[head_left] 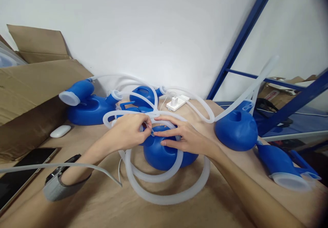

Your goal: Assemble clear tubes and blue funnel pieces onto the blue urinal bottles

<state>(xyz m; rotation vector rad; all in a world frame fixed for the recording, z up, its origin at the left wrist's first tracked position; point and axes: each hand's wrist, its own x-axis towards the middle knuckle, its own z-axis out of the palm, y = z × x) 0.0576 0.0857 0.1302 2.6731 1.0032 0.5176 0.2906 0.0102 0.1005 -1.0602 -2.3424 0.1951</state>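
Currently, your left hand (pixel 130 129) bends its thumb and forefinger close together at the blue bottle (pixel 159 156); whether they grip anything cannot be told. Your right hand (pixel 188 137) spreads its fingers over the bottle's top. Translucent tubing (pixel 166 199) loops around it on the table (pixel 110 204); a white power strip (pixel 183 99) lies behind.

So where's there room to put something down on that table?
Bare table shows at the front, between the forearms and below the pale tube's lowest loop. Another strip runs between the right forearm and the far-right jug. Around and beyond the hands it's crowded: jugs, crossing tubes, a white power strip. A phone, white case and carton crowd the left.
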